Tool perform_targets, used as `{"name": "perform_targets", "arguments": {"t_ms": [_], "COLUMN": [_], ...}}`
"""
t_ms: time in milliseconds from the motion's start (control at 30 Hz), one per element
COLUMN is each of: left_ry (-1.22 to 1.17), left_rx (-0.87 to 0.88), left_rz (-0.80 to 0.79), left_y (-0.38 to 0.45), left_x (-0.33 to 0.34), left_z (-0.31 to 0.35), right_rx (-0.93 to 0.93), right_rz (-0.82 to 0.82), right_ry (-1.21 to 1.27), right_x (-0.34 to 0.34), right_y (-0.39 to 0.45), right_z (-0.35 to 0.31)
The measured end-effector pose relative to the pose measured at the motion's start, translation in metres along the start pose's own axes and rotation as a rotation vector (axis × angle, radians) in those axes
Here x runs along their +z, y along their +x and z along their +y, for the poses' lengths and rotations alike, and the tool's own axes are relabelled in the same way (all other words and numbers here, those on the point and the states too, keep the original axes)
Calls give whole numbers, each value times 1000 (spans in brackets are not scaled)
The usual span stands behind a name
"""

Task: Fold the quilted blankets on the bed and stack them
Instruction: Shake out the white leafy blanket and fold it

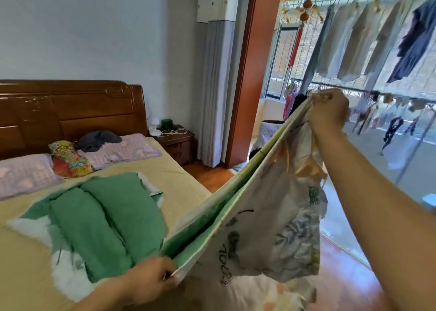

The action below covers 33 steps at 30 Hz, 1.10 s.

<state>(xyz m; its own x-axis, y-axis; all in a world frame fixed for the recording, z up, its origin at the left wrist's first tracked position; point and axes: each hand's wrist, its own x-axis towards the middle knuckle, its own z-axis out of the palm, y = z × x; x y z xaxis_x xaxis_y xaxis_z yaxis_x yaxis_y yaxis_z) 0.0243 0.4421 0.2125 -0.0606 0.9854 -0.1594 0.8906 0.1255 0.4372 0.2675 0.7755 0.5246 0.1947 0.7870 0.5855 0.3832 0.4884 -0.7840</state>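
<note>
A quilted blanket [278, 221], white with printed leaves and a green underside, hangs stretched between my hands beside the bed. My left hand [151, 280] pinches its lower corner near the bed's front edge. My right hand [329, 112] grips the upper corner, raised high to the right. Its doubled edge runs taut between them. A second blanket [106, 216], green with a white border, lies loosely folded on the yellow bed sheet [179, 176].
Two lilac pillows [125, 149], a flowered cushion [70, 158] and a dark garment [99, 139] lie by the wooden headboard [70, 112]. A nightstand [177, 143] stands right of the bed. Curtains [214, 86], a brown door frame and a balcony with hanging laundry [354, 51] lie beyond.
</note>
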Motion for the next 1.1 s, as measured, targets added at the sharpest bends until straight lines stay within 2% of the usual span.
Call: {"name": "perform_targets", "arguments": {"t_ms": [67,267,367,433,467,500,600,733,800,867,1033,1100], "left_ry": [33,-279,-423,-433,-406,-380,-364,-449,-389,-353,-361,-378], "left_rx": [-35,-54,-12,-19,-13,35,238,298,339,387,376,294], "left_rz": [65,332,573,755,767,705,332,81,39,41,218,205], "left_y": [11,51,62,62,60,57,45,45,49,49,42,38], "left_x": [10,-4,-11,-23,-30,-39,-68,-107,-113,-109,-64,-41], "left_z": [17,78,94,91,86,81,77,112,128,134,103,86], "right_rx": [-71,-202,-291,-317,-293,-248,-83,40,41,52,154,159], "right_rz": [-84,-170,-223,-272,-302,-335,-433,-615,-653,-607,-352,-255], "right_ry": [69,226,329,419,489,579,825,1022,1020,986,920,863], "right_x": [7,0,-13,-25,-31,-38,-55,-71,-76,-77,-82,-80], "right_y": [-12,-51,-68,-71,-69,-68,-66,-69,-68,-67,-56,-52], "right_z": [-9,-33,-48,-49,-46,-43,-35,-31,-32,-33,-28,-27]}}
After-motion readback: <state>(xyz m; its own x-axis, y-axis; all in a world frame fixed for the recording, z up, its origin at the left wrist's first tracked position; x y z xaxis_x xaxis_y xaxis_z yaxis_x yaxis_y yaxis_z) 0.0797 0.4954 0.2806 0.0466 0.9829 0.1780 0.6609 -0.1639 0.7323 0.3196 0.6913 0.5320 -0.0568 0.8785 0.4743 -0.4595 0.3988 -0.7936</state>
